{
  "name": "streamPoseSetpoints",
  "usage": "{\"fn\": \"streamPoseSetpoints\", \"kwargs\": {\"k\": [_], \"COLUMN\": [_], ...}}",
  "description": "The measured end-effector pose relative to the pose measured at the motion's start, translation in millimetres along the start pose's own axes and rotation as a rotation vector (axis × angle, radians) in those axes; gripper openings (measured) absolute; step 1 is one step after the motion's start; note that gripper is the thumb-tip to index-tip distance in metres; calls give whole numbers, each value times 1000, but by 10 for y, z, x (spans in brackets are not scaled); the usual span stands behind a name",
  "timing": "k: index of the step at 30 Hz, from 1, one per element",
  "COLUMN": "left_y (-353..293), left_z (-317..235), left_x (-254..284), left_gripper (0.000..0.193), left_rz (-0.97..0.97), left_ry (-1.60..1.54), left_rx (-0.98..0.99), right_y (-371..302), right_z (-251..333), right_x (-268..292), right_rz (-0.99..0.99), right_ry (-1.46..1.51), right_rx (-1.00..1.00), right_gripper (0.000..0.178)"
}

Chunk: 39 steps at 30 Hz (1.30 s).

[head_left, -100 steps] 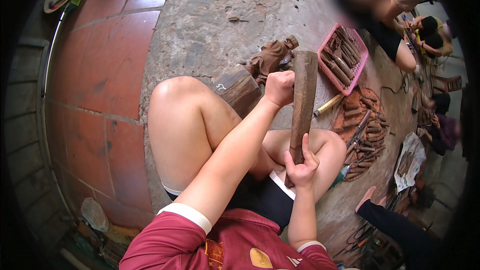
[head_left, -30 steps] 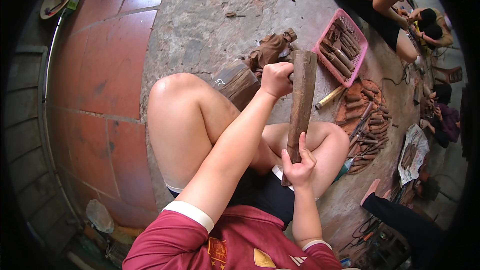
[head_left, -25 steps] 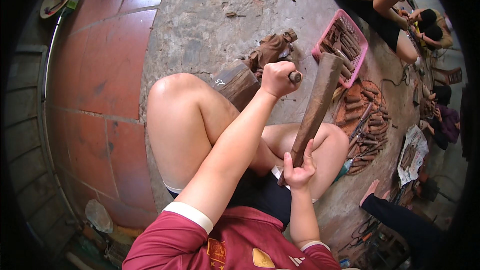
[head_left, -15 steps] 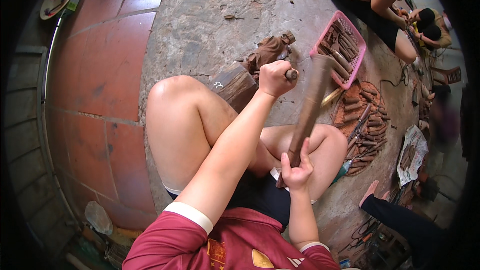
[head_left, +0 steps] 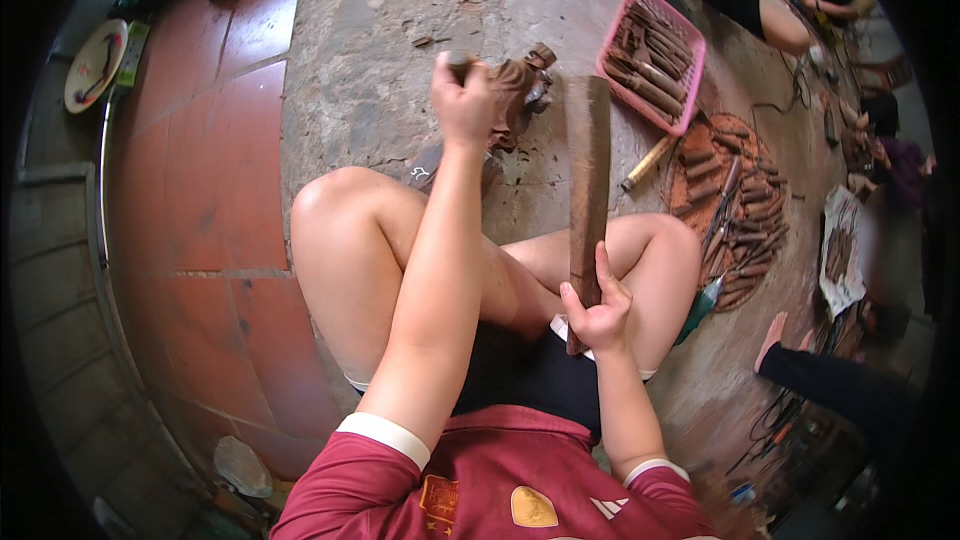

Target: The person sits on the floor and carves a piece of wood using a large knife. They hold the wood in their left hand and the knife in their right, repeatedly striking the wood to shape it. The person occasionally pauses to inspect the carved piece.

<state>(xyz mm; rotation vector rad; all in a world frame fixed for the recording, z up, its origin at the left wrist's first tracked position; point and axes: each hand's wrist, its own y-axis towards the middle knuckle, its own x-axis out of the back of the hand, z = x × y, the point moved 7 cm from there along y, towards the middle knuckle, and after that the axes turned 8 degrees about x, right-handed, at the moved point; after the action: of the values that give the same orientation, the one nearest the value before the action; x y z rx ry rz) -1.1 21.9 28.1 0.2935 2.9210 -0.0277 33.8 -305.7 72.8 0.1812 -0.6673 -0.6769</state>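
My left hand (head_left: 463,110) is a fist around a tool of which only the round dark handle end (head_left: 460,62) shows; the rest is hidden. It is just left of a brown carved wooden piece (head_left: 513,105), beside a dark wooden block (head_left: 428,165) partly covered by my forearm. My right hand (head_left: 598,318) grips the lower part of a long brown wooden club (head_left: 588,170), held nearly upright over my lap, with the index finger stretched along it.
A pink basket (head_left: 692,100) of wooden-handled tools stands far right. Below it, many more lie on a reddish round mat (head_left: 683,208), with a yellowish stick (head_left: 648,162) nearby. A white sack (head_left: 842,285) and a person's foot (head_left: 770,340) are at right; other people sit at upper right.
My left hand has swung left, away from the club, with the handle in it. The club has come more upright in my right hand. The whole view has shifted slightly.
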Motion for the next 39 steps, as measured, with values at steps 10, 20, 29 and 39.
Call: {"fn": "streamPoseSetpoints", "kwargs": {"k": [10,20,29,39], "left_y": [-14,55,-30,-26], "left_z": [25,221,149,330], "left_x": [133,139,11,27], "left_gripper": [11,17,24,27], "left_rz": [-18,180,287,220], "left_ry": [-55,-122,-89,7], "left_rx": [7,86,118,240], "right_y": [147,1162,1973,2172], "right_z": [112,246,731,817], "right_x": [32,78,-53,-264], "right_rz": [-10,366,537,554], "right_ry": [71,107,47,-22], "right_rx": [35,-54,164,270], "right_gripper": [73,68,67,64]}}
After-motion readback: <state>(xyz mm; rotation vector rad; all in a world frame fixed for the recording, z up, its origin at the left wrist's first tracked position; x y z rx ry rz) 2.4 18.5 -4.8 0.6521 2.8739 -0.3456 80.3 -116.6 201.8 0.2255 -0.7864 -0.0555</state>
